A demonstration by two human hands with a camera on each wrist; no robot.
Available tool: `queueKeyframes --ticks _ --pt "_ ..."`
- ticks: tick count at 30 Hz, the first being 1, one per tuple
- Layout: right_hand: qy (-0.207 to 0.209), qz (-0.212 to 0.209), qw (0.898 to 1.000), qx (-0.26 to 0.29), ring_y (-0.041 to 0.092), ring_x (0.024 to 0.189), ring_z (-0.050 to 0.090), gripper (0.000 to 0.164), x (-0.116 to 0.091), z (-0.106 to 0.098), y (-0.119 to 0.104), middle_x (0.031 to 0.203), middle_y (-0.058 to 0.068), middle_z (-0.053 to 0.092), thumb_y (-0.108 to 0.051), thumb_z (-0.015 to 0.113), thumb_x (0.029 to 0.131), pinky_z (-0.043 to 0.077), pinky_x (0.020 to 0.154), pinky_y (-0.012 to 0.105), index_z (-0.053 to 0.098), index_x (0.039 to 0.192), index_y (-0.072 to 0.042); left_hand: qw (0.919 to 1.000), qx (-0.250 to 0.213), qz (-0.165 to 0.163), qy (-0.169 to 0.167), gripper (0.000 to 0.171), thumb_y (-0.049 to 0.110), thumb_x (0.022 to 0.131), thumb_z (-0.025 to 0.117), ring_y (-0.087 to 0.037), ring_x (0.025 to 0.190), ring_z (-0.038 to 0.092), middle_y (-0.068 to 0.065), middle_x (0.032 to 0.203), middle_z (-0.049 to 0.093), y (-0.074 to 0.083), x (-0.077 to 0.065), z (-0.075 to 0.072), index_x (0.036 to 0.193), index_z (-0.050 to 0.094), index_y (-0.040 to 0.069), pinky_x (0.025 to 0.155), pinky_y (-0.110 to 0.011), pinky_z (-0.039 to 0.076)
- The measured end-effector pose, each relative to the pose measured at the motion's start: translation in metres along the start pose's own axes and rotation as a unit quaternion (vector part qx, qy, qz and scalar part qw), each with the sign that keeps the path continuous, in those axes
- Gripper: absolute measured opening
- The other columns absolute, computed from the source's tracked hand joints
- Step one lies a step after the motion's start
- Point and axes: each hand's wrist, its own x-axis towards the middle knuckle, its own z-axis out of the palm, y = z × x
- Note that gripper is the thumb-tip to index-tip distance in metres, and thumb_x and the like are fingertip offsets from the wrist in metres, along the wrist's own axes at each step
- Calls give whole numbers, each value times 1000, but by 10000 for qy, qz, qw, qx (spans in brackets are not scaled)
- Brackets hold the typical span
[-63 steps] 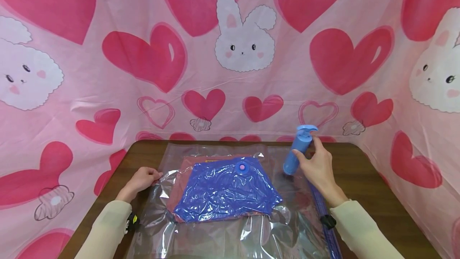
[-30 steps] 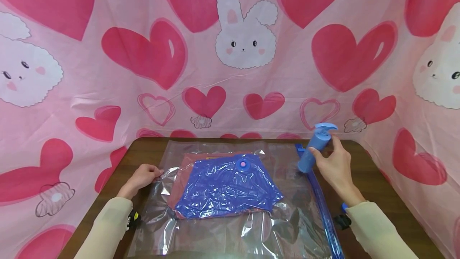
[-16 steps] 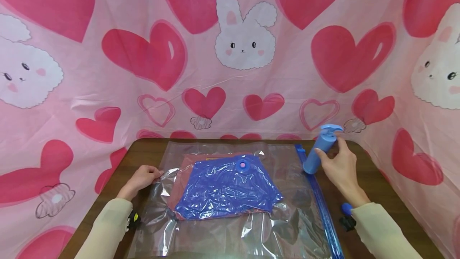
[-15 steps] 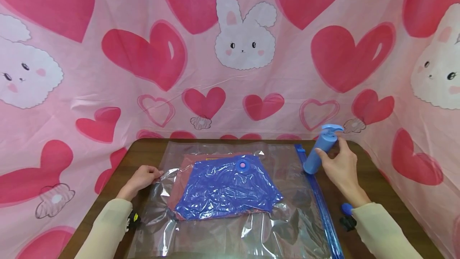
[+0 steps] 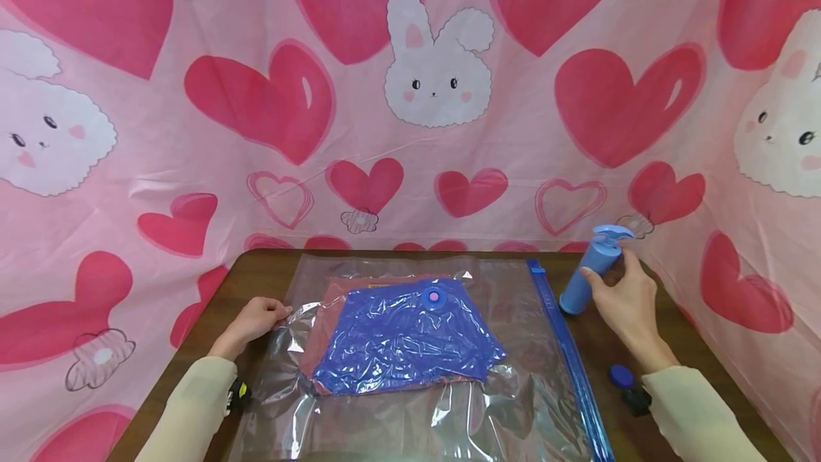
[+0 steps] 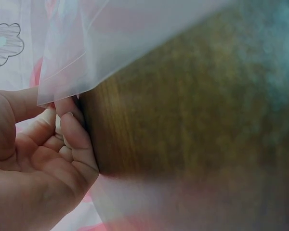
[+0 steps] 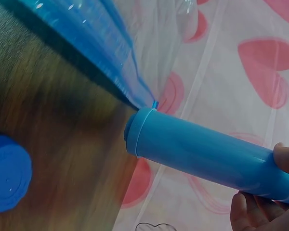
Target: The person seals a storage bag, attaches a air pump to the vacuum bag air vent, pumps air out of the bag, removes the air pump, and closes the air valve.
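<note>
My right hand (image 5: 625,299) grips a blue hand pump (image 5: 591,273) by its barrel, thumb on one side and fingers on the other. The pump leans, T-handle up, just right of the blue zip edge of a large clear vacuum storage bag (image 5: 378,423). At the bag's left edge, my left hand (image 5: 255,318) pinches the plastic between thumb and fingers; the left wrist view shows the thin film (image 6: 62,82) there. Inside or under the clear film, which I cannot tell, lies a crumpled blue packet (image 5: 410,341) with a round valve (image 5: 433,296), over a reddish piece (image 5: 318,330).
Right of the zip strip (image 5: 567,355), a round blue cap (image 5: 621,376) lies on the brown wooden table (image 5: 673,348), near the right wrist camera (image 5: 636,401). A pink cloth (image 5: 436,148) with hearts and rabbits hangs behind and at both sides.
My right hand has carried the pump rightward, from above the bag to beyond its zip strip. The blue cap has come into view beside the right wrist. My left hand stays in place.
</note>
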Motion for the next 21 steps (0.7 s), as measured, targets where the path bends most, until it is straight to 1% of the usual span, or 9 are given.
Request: queueKeyframes --ticks 3,5,8,9,12,15,17,18,21 --pt "31 4 10000 -56 43 92 66 59 1 -1 4 111 28 67 -18 80 94 51 73 42 51 140 5 10000 -3 -55 -8 30 18 106 64 -24 81 54 -5 75 58 -1 -1 0 83 71 0 73 -38 42" --pt "63 23 9999 -96 42 90 66 57 3 -2 7 108 26 67 -17 80 94 48 71 39 52 139 5 10000 -9 -72 -10 30 18 106 64 -24 81 54 -5 75 58 -2 -1 0 83 71 -1 73 -38 42" --pt "121 56 9998 -118 39 88 63 56 5 -3 12 104 26 66 -17 80 94 45 71 38 53 137 5 10000 -27 -77 -12 30 18 106 64 -24 81 54 -5 75 58 -2 -1 0 83 71 -1 73 -38 42" --pt "158 57 9998 -123 38 88 63 55 6 -3 13 103 25 66 -17 80 93 44 72 37 53 136 6 10000 -28 -84 -6 30 18 106 64 -24 81 54 -6 75 58 -2 -1 0 83 71 0 73 -38 42" --pt "226 4 9997 -114 35 87 61 55 9 -6 19 104 25 66 -15 80 93 42 71 27 54 137 6 9999 -53 -114 -13 30 18 106 63 -24 80 54 -6 75 57 -2 0 1 83 71 1 72 -37 42" --pt "220 -40 9997 -110 37 89 63 55 10 -9 24 107 25 66 -15 81 92 40 69 17 55 136 6 9999 -64 -108 -24 30 18 106 63 -23 79 53 -6 75 57 -2 1 1 83 71 1 72 -36 42" --pt "195 -17 9997 -137 38 89 63 55 11 -10 27 107 26 65 -15 81 93 40 68 17 54 136 6 9999 -67 -123 -36 30 18 106 63 -23 79 53 -6 75 57 -2 1 1 83 71 0 71 -36 41" --pt "205 2 9997 -152 39 89 63 55 12 -11 28 107 26 66 -16 81 93 40 68 19 54 136 6 9999 -81 -128 -24 29 18 105 64 -23 78 53 -6 75 57 -1 1 1 83 71 1 71 -36 42" --pt "194 83 9995 -237 41 90 63 57 12 -12 31 108 27 65 -16 80 93 42 69 29 53 137 7 9999 -67 -129 -13 29 18 105 64 -23 79 53 -6 75 57 -1 1 1 84 71 0 70 -36 42"
